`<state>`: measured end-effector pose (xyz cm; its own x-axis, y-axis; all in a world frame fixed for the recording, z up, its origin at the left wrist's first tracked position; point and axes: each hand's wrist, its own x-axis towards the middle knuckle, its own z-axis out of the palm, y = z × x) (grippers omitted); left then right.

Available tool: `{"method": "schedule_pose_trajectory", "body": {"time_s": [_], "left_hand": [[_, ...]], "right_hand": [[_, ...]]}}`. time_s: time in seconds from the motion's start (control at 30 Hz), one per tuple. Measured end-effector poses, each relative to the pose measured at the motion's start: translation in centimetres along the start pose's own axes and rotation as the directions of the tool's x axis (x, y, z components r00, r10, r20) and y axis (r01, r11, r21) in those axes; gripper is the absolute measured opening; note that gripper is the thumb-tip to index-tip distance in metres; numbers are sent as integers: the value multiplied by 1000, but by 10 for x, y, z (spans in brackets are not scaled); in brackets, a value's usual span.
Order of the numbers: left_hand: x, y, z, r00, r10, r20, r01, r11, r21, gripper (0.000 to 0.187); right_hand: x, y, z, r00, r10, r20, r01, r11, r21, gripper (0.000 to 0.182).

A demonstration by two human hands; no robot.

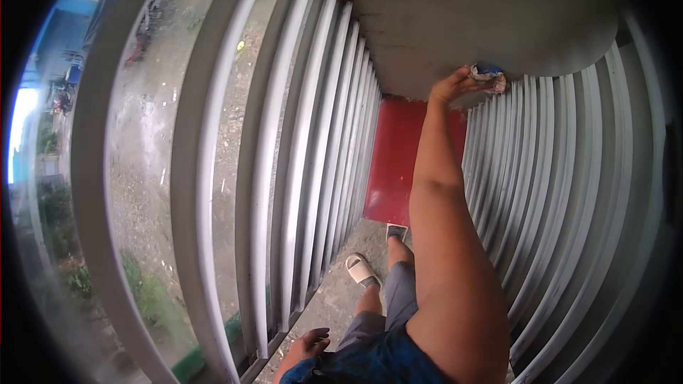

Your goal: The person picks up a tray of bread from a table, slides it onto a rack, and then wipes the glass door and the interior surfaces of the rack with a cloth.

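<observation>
My right hand (455, 85) is stretched out ahead and grips a crumpled rag (489, 78), white with a blue patch. It presses the rag against the edge of a grey concrete surface (462, 21). My left hand (307, 347) hangs low by my hip with its fingers curled, and nothing shows in it. It is close to the bottom of the grey railing slats (313, 171) on the left.
Grey slats (569, 192) also run down the right side. Between the two rows lie a red floor panel (395, 163) and a concrete floor, where my sandalled feet (361, 269) stand. Beyond the left railing, far below, lie gravel ground and plants (142, 171).
</observation>
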<state>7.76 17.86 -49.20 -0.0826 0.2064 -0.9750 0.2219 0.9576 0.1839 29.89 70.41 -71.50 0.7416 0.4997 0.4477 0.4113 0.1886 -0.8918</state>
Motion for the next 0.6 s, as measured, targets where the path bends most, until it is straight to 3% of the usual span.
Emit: {"method": "schedule_pose_trajectory", "body": {"time_s": [0.17,0.33,0.43,0.5,0.53,0.6], "left_hand": [[1,15,4,1000,-7,1,7,1000,8,36],[8,19,9,999,-26,44,26,1000,-7,36],[7,25,10,999,-19,36,17,998,59,36],[6,26,8,998,-61,18,60,998,34,35],[7,24,7,996,-88,4,88,996,5,35],[10,19,8,998,-65,-8,65,998,-12,35]], "right_hand": [[-12,49,4,997,-50,54,53,997,-58,83],[-35,38,-10,983,25,183,-12,998,-69,81],[-29,16,-16,959,-40,279,59,996,-60,74],[-18,-13,-17,933,-141,330,193,972,-131,69],[-3,-28,-17,892,-305,332,358,927,-109,65],[39,-68,-13,736,-550,394,612,790,-40,60]]}}
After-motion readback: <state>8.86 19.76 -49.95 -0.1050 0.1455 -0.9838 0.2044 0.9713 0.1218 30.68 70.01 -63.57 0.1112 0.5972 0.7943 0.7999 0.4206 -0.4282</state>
